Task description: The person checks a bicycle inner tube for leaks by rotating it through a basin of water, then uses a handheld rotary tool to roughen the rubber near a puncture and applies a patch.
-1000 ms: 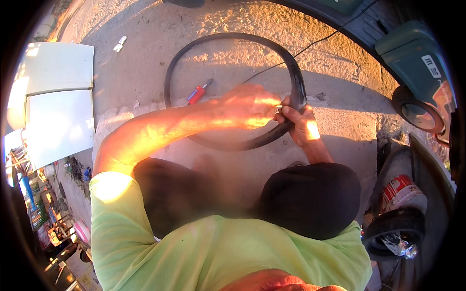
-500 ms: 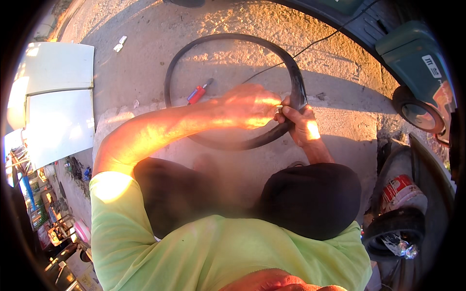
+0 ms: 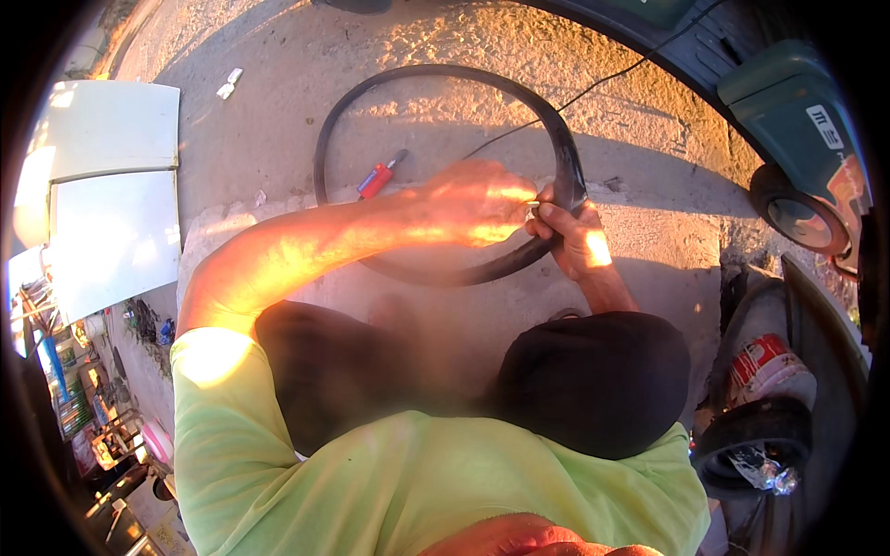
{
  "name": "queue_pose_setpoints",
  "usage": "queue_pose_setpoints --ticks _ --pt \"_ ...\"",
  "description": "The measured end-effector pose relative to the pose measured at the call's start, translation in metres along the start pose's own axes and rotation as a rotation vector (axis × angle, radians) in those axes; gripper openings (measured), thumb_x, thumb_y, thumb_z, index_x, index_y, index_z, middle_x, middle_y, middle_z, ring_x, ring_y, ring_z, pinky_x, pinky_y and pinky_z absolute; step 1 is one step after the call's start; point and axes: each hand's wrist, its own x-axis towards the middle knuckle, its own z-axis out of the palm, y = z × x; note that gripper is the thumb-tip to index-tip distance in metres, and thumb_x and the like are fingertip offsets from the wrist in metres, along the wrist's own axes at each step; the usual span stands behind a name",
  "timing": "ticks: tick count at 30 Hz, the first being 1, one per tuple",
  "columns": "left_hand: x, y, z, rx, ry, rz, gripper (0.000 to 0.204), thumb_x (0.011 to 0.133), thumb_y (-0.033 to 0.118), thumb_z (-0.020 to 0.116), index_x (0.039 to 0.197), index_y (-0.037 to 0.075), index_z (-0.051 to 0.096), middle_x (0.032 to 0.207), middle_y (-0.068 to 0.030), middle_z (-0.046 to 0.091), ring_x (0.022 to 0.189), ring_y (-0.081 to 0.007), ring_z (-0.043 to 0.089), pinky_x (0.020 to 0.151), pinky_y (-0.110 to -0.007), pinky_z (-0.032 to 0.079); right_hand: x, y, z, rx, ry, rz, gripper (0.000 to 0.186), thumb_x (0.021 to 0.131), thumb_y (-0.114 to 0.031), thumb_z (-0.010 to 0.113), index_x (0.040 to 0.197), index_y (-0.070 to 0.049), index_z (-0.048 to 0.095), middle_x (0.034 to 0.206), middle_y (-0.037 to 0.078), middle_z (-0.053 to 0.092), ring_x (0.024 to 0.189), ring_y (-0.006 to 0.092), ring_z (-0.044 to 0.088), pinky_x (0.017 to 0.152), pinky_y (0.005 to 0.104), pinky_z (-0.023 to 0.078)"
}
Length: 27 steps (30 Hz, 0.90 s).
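My left hand reaches across from the left with curled fingers pinched at a small pale metal piece, apparently a valve stem, on the black rubber inner tube. My right hand grips the tube's right side beside that piece, thumb uppermost and fingers partly hidden behind the rubber. The tube forms a large loop over the concrete ground. Inside the loop lies a small red-handled tool with a dark tip, just above my left forearm.
White panels and mixed clutter are at left. A dark cable crosses the ground. A green machine with a wheel stands upper right. A red-and-white bucket and black tire lie lower right. My knees are below my hands.
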Motion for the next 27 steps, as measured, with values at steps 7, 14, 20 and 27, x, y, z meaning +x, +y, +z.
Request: queue_pose_setpoints --ticks 7,14,20,27 --pt "0.002 -0.007 0.008 0.035 0.073 0.018 0.024 0.097 0.025 0.056 0.089 0.008 0.07 0.074 -0.0183 0.067 0.073 -0.044 0.064 0.065 -0.055 0.048 -0.001 -0.002 0.004 -0.01 0.009 0.006 0.017 0.094 -0.006 0.071 0.106 -0.004 0.059 0.078 0.0 0.053 0.062 0.0094 0.044 0.062 0.0304 0.04" --pt "0.003 -0.009 0.01 0.011 0.093 0.011 0.022 0.094 0.022 0.055 0.084 0.006 0.066 0.068 -0.021 0.062 0.067 -0.0452 0.061 0.06 -0.055 0.045 -0.001 -0.001 0.002 -0.013 -0.005 0.018 0.017 0.094 -0.01 0.07 0.105 -0.003 0.059 0.077 -0.002 0.051 0.062 0.0078 0.041 0.058 0.0267 0.034" --pt "0.002 -0.011 0.009 0.0 0.086 0.02 0.02 0.092 0.021 0.056 0.083 0.005 0.065 0.067 -0.0209 0.062 0.065 -0.0445 0.06 0.059 -0.054 0.044 -0.001 -0.002 0.004 -0.054 -0.001 0.018 0.017 0.094 -0.013 0.067 0.104 -0.003 0.058 0.073 -0.001 0.049 0.062 0.0093 0.04 0.056 0.0282 0.032" --pt "0.001 -0.004 0.003 -0.029 0.034 -0.031 0.021 0.092 0.021 0.056 0.081 0.005 0.064 0.067 -0.0203 0.061 0.065 -0.0441 0.06 0.059 -0.055 0.044 -0.001 -0.002 0.005 -0.054 -0.008 0.024 0.016 0.095 -0.013 0.067 0.104 -0.003 0.058 0.072 -0.001 0.049 0.063 0.0095 0.041 0.058 0.0286 0.033"
